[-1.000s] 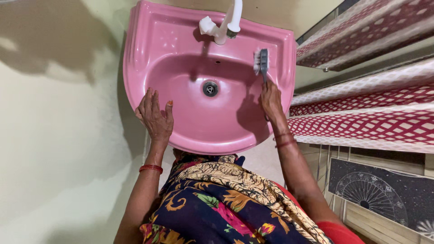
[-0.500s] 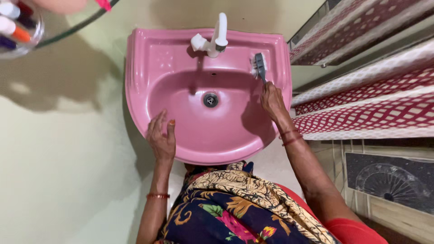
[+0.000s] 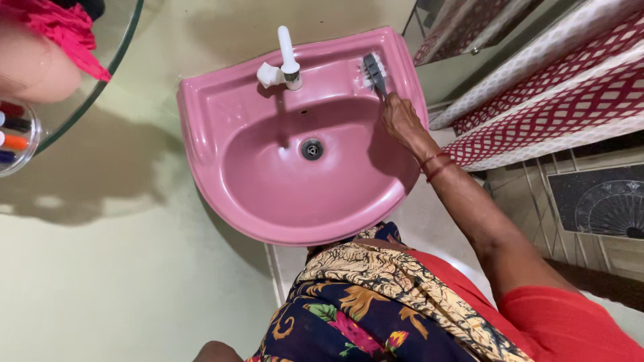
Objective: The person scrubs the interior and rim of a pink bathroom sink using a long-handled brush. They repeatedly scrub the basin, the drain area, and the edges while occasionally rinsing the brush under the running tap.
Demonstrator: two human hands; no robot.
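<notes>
Pale green wall backs a pink sink [image 3: 221, 114] with a white tap [image 3: 285, 64]. Right hand [image 3: 401, 121] grips a grey brush [image 3: 373, 72], bristles pressed on the sink's back right ledge. Left hand is out of view.

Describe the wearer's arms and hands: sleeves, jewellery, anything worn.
The right hand is bare, no glove or ring visible. Thin red bangles circle the right wrist. The forearm is bare up to a short red sleeve at the upper arm. The left hand is out of view; only a bare bit of that arm shows at the bottom edge.
</notes>
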